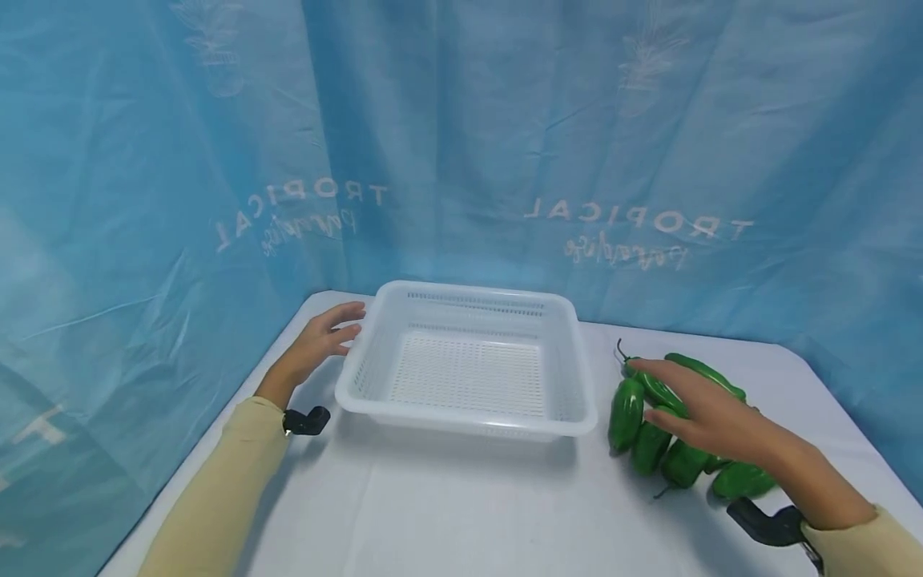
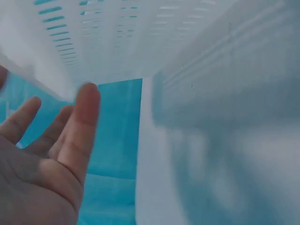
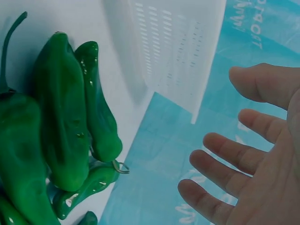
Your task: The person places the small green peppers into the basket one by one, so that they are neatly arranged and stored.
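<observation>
A white slotted plastic basket (image 1: 465,425) sits on the white table with nothing inside it. At its left rim, my left hand (image 1: 315,344) has its fingers spread, the fingertips right at the edge. In the left wrist view the basket's slotted side (image 2: 122,33) rises above the extended fingers of that hand (image 2: 51,159). To the right of the basket lies a pile of glossy green peppers (image 1: 626,417), some with stems. My right hand (image 1: 721,413) hovers over them with loosely extended fingers, partly hiding the pile. The right wrist view shows several peppers (image 3: 61,112) beside the bare palm (image 3: 262,187).
A blue printed curtain (image 1: 461,144) hangs close behind the table and along its left side. The white tabletop (image 1: 447,513) stretches in front of the basket. Each wrist wears a small black camera mount (image 1: 306,421).
</observation>
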Available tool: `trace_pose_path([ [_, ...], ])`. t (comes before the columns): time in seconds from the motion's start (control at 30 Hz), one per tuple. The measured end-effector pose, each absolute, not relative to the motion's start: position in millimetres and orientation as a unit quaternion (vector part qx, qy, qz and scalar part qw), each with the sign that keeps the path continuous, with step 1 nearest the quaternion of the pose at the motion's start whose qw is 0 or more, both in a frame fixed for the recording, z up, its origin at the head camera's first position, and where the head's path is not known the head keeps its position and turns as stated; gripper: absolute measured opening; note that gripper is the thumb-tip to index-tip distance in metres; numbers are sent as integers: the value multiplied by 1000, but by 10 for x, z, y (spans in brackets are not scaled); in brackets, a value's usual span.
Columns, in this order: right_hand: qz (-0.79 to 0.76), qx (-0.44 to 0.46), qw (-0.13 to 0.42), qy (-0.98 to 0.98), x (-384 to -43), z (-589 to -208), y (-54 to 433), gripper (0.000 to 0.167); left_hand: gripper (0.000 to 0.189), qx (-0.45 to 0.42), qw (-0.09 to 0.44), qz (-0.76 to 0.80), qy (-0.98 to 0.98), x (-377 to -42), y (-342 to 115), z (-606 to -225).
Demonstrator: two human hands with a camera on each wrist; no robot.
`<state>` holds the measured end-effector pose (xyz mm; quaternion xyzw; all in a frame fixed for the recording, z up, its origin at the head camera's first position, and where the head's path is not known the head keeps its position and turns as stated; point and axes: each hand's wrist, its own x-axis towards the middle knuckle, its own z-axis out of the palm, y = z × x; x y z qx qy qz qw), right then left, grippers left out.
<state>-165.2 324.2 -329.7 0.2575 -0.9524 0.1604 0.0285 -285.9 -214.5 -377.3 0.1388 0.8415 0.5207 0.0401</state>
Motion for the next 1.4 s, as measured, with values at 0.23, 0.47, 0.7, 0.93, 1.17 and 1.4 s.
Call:
trace_pose_path([
  [0.23, 152, 252, 14, -956, -1641, -3229, 3181, 63, 72, 123, 99, 571, 805, -2974, -2136, -3877],
  [0.47, 152, 258, 3, -954, -1640, -3145, 3176, 64, 69, 131, 137, 585, 789, -2945, -2099, -3916],
  [0.7, 148, 254, -23, -956, -1681, -3165, 3171, 63, 66, 108, 126, 597, 785, -2920, -2068, -3968],
  [0.93, 131, 243, -47, -960, -1688, -3130, 3197, 61, 67, 106, 130, 610, 775, -2955, -2037, -4003],
  [1.17, 93, 232, -65, -966, -1708, -3037, 3207, 60, 67, 102, 130, 627, 761, -2974, -2033, -4017],
  [1.4, 84, 228, -70, -968, -1724, -3003, 3201, 61, 67, 101, 132, 629, 759, -2962, -2033, -4006],
])
